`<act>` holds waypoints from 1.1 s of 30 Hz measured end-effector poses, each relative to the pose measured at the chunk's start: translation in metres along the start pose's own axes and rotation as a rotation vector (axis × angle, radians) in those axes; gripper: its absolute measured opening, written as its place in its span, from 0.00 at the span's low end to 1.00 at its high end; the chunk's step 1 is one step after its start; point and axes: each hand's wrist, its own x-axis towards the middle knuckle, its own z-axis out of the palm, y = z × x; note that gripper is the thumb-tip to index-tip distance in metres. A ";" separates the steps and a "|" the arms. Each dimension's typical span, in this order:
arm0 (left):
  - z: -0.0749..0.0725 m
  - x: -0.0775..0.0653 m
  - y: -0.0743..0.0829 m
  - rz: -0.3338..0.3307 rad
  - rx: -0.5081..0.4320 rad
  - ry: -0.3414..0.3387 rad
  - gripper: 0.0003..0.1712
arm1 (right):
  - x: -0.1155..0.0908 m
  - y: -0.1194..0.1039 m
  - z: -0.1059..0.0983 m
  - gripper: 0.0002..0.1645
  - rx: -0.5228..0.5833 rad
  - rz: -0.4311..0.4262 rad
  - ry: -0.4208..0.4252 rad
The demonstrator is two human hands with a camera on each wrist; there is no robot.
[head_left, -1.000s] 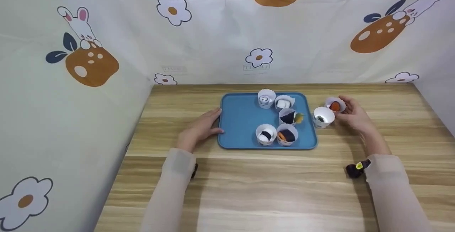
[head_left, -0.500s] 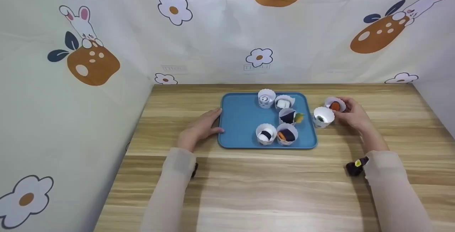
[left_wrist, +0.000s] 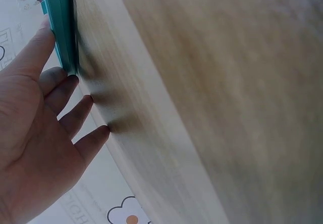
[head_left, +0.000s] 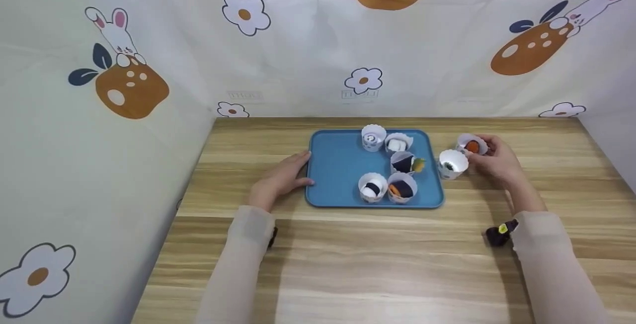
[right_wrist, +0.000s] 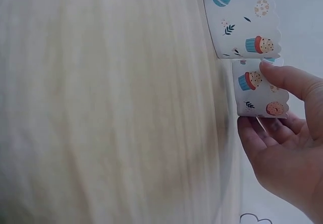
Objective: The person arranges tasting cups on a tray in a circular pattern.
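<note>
My right hand (head_left: 498,162) holds a white paper baking cup (right_wrist: 247,95) between thumb and fingers, right of the tray. An orange piece (head_left: 472,147) lies inside it. Close in front and to the left stands another paper baking cup (head_left: 453,171) with a small dark green-black piece (head_left: 446,166) at its bottom. My left hand (head_left: 278,181) rests along the left edge of the blue tray (head_left: 333,165). Its thumb (left_wrist: 38,47) lies against the tray, and the other fingertips are spread beside the edge.
Several paper cups stand on the tray's right half, holding what look like toy sushi pieces: a white-and-black one (head_left: 370,189), a dark-and-orange one (head_left: 400,189) and others. Patterned sheeting (head_left: 298,65) walls the wooden table (head_left: 377,259) at back and sides.
The cup in my right hand has shifted slightly right, and its orange piece sits a little farther right in view. My left hand and the tray stay put.
</note>
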 end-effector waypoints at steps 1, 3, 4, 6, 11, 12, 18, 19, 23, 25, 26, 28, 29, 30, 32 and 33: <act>0.000 0.000 0.000 -0.003 0.001 0.000 0.48 | 0.000 -0.001 -0.001 0.46 -0.001 0.008 0.003; 0.000 0.000 0.000 -0.004 0.000 -0.002 0.47 | 0.000 -0.001 -0.002 0.47 0.000 0.016 0.012; 0.000 0.000 0.000 -0.004 0.001 -0.001 0.47 | 0.000 -0.002 -0.002 0.47 -0.004 0.018 0.016; 0.000 -0.001 0.001 -0.004 0.000 0.000 0.48 | -0.001 -0.002 -0.003 0.47 -0.020 0.024 0.024; 0.000 -0.001 0.001 0.006 0.010 0.009 0.47 | -0.003 -0.005 -0.007 0.48 -0.060 0.036 0.032; -0.001 -0.001 0.001 0.009 0.013 0.010 0.47 | -0.003 -0.006 -0.008 0.48 -0.055 0.037 0.030; 0.000 -0.002 0.002 0.001 0.008 0.007 0.47 | -0.005 -0.015 -0.013 0.51 -0.042 0.062 0.020; 0.000 -0.002 0.001 0.001 0.005 0.007 0.47 | -0.006 -0.017 -0.014 0.50 -0.045 0.063 0.019; 0.000 -0.002 0.002 -0.005 -0.002 0.001 0.47 | -0.008 -0.023 -0.016 0.48 -0.051 0.055 0.026; 0.000 -0.002 0.001 -0.010 -0.001 -0.002 0.47 | -0.008 -0.026 -0.017 0.48 -0.053 0.046 0.032; 0.000 -0.002 0.001 -0.014 -0.003 -0.003 0.47 | -0.009 -0.027 -0.017 0.48 -0.057 0.042 0.034; 0.000 -0.002 0.001 -0.013 -0.006 0.000 0.47 | -0.009 -0.030 -0.018 0.48 -0.059 0.037 0.035; 0.000 -0.002 0.001 -0.015 -0.009 0.001 0.47 | -0.010 -0.032 -0.018 0.48 -0.061 0.036 0.034; 0.000 -0.002 0.001 -0.017 -0.012 0.001 0.47 | -0.010 -0.033 -0.018 0.49 -0.066 0.035 0.033; 0.000 -0.002 0.001 -0.018 -0.019 0.003 0.47 | -0.011 -0.036 -0.018 0.49 -0.075 0.031 0.032; 0.000 -0.002 0.001 -0.018 -0.019 0.003 0.47 | -0.012 -0.037 -0.018 0.49 -0.076 0.027 0.032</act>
